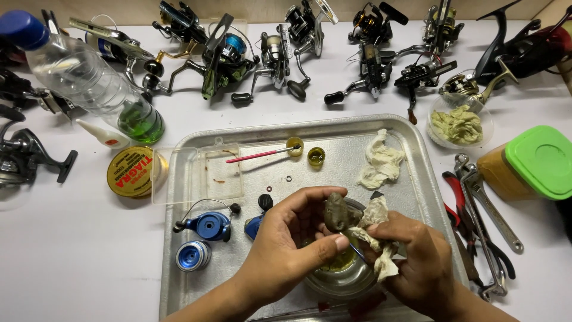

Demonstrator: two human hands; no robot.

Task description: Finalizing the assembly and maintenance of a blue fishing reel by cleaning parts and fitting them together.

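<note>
Right hand (417,262) fingers curled, gripping rag (376,235); left hand (292,238) pinching grey part (338,211).

Both forearms are bare with no sleeves in sight, and the left hand (286,241) and right hand (417,259) have no gloves, rings or watch, nails short.

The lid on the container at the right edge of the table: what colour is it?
Bright green lid, on a brownish-yellow container; head view.
</note>
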